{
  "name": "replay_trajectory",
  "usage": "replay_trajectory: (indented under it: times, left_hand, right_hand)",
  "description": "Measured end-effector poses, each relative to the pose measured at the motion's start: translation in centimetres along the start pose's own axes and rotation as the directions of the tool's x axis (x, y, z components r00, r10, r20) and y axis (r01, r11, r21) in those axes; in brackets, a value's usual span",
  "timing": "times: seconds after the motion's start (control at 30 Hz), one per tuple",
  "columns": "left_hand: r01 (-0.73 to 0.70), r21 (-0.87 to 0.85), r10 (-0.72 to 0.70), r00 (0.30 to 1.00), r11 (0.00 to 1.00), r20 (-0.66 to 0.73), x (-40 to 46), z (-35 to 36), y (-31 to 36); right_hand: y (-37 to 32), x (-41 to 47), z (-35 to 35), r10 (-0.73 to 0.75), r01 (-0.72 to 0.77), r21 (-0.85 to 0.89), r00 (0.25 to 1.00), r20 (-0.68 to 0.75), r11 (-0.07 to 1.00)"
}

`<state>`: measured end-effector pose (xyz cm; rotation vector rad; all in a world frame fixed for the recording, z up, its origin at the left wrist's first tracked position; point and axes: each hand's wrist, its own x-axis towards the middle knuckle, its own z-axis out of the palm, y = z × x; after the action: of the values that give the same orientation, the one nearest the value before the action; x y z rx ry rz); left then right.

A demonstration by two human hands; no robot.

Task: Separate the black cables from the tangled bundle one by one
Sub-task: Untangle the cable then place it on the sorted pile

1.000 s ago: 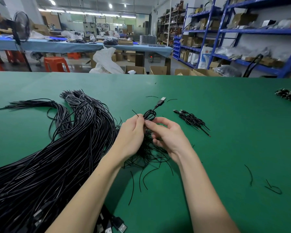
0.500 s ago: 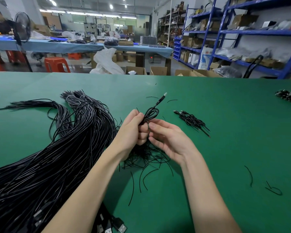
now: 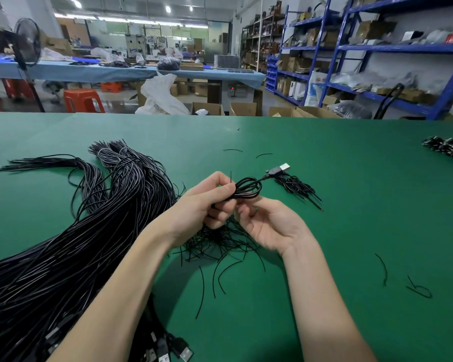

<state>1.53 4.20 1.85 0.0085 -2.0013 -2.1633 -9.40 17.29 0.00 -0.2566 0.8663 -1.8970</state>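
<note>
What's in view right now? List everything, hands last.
cable bundle: one large, black, left of table
coiled cable: one, black, held in both hands, silver plug end up right
small cable pile: one, black, beyond right hand
loose wire pieces: many, black, under the hands
table: one, green
left hand: grips the coil
right hand: fingers curled at the coil's underside

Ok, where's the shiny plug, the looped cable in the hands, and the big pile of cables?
shiny plug (image 3: pixel 284 167), head view, on its metal tip.
looped cable (image 3: pixel 249 188), head view, on the coil beside the left thumb.
big pile of cables (image 3: pixel 63 257), head view, on the middle of the bundle.
</note>
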Motion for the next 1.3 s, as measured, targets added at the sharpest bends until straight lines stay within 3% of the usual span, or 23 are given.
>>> replay_trajectory:
  times: [0.2,0.27,0.4,0.53,0.63,0.83,1.13,1.3]
  left_hand:
    - [0.042,0.004,-0.042,0.997,0.999,0.072,-0.2,-0.1,0.6]
    - [0.071,0.066,-0.078,0.990,0.995,0.114,-0.4,-0.2,0.8]
    - [0.122,0.204,-0.162,0.968,0.971,0.193,-0.7,-0.5,1.2]
    - [0.154,0.351,-0.222,0.962,0.923,0.161,-0.9,-0.7,1.8]
    - [0.189,0.400,-0.250,0.962,0.897,0.106,-0.9,-0.8,2.0]
    - [0.210,0.484,-0.271,0.961,0.849,0.058,-1.1,-0.9,2.4]
    - [0.122,0.554,-0.143,0.990,0.823,-0.006,-0.7,-0.6,2.4]
    - [0.063,0.548,-0.028,0.997,0.834,-0.072,-0.3,-0.5,1.5]
  right_hand:
    - [-0.2,-0.4,-0.3,-0.030,0.027,-0.075,0.999,-0.043,0.997]
    - [-0.7,-0.9,-0.5,-0.048,0.047,-0.223,0.999,0.001,0.974]
    - [-1.6,-1.6,-0.6,-0.057,0.085,-0.581,0.996,0.068,0.810]
    - [-2.2,-2.1,-0.1,-0.146,0.194,-0.698,0.981,0.128,0.689]
    - [-2.6,-2.2,0.5,-0.271,0.300,-0.820,0.945,0.184,0.487]
    - [-2.7,-2.5,1.8,-0.339,0.357,-0.888,0.906,0.254,0.288]
    - [-2.5,-2.3,2.5,-0.446,0.407,-0.875,0.856,0.263,0.264]
    - [-2.5,-2.2,2.3,-0.499,0.418,-0.888,0.820,0.278,0.193]
